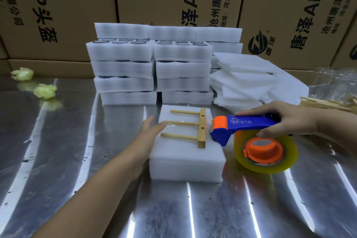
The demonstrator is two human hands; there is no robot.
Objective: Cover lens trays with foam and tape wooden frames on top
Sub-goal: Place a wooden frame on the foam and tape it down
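Note:
A white foam-covered lens tray (185, 158) lies on the metal table in front of me. On top of it rests a wooden frame (201, 127), a crossbar with three rods pointing left. My left hand (149, 131) lies flat against the tray's left edge, fingers straight and touching the middle rod's tip. My right hand (286, 120) grips the blue handle of an orange and blue tape dispenser (247, 131), whose nose sits just right of the crossbar. Its yellowish tape roll (266, 150) hangs beside the tray.
Stacks of foam lens trays (154, 69) stand behind. Loose foam sheets (251, 81) pile at the right, with more wooden frames (324, 103) beyond them. Two green crumpled wads (45, 91) lie at the left. Cardboard boxes (58, 11) wall the back.

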